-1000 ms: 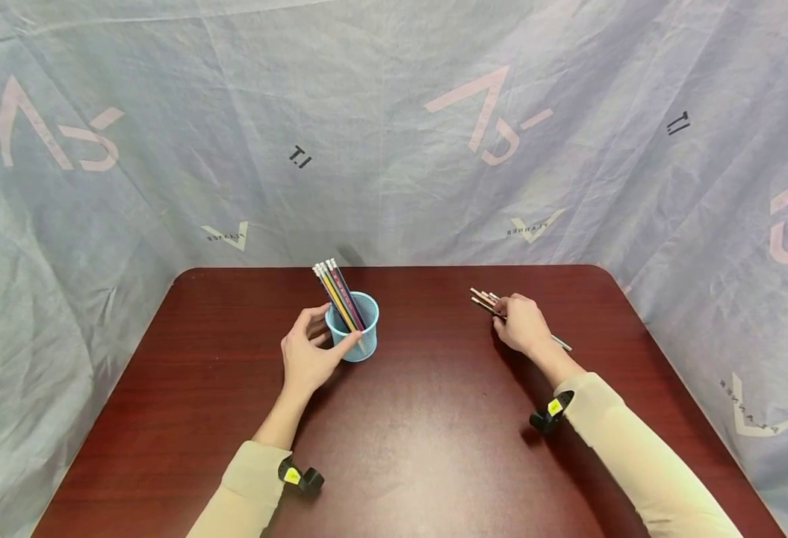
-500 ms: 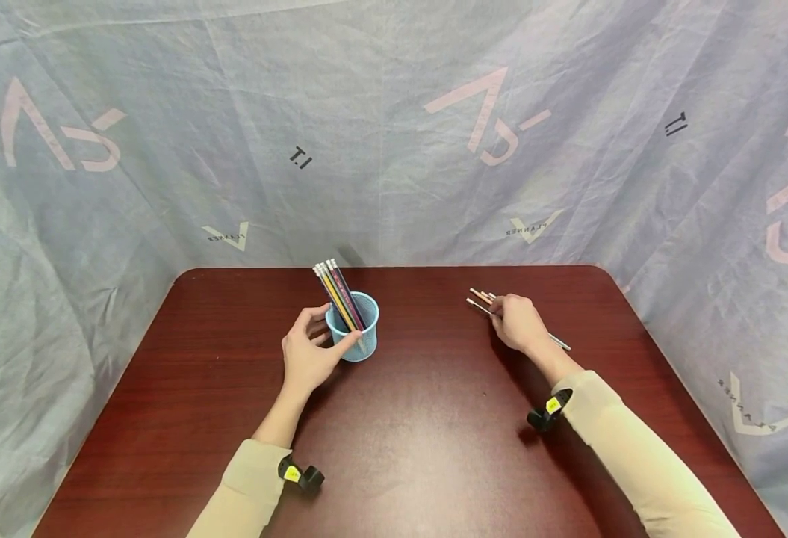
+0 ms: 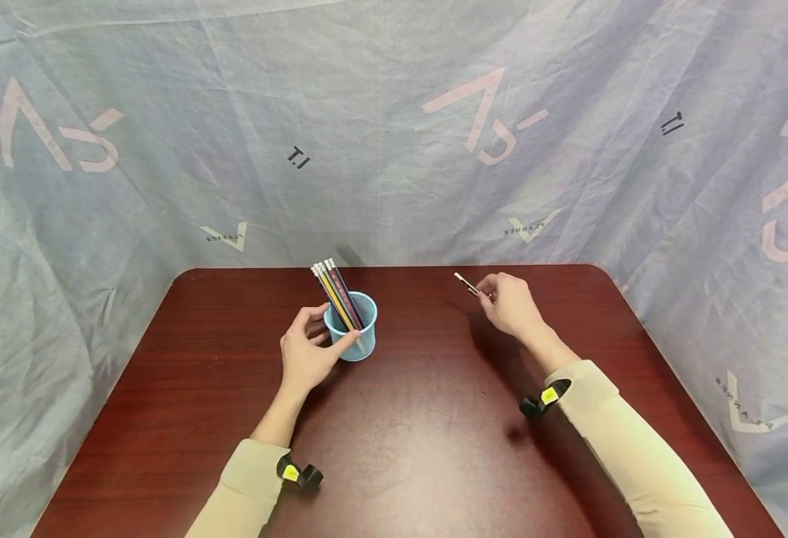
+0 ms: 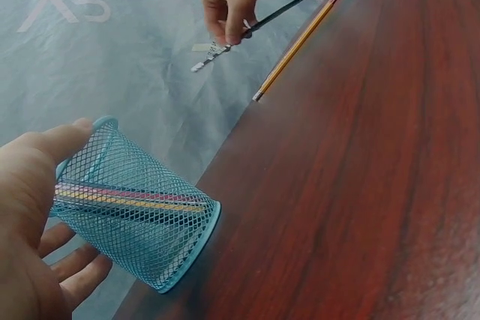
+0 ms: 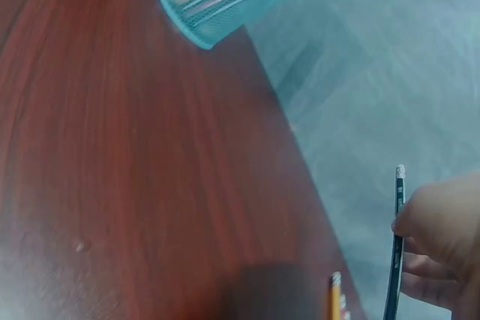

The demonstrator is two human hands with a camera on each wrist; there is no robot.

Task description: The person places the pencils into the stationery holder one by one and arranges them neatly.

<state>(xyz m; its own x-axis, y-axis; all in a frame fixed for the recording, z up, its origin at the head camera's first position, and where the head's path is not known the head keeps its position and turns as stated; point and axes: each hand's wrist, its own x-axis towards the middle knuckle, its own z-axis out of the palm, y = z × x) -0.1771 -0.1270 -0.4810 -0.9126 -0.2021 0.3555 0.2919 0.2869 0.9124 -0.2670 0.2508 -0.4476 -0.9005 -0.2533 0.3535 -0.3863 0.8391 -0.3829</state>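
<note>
A light blue mesh pencil cup (image 3: 366, 345) stands on the table, holding several pencils (image 3: 337, 293) that lean left, eraser ends up. My left hand (image 3: 308, 359) grips the cup at its side, thumb at the near rim and fingers round the far side. Over the table's right part, my right hand (image 3: 513, 306) pinches a dark pencil (image 5: 395, 252) between thumb and fingers, its white eraser end pointing left toward the cup. On the table below that hand lies a yellow pencil (image 4: 300, 44), with another eraser tip beside it in the right wrist view.
The dark red wooden table (image 3: 407, 433) has rounded far corners. A grey printed cloth (image 3: 380, 149) hangs right behind its far edge and along both sides. Black wrist cameras (image 3: 309, 478) sit on both cuffs.
My right hand has lifted the dark pencil off the group on the table and moved slightly up and left with it. The left hand and the cup have stayed in place.
</note>
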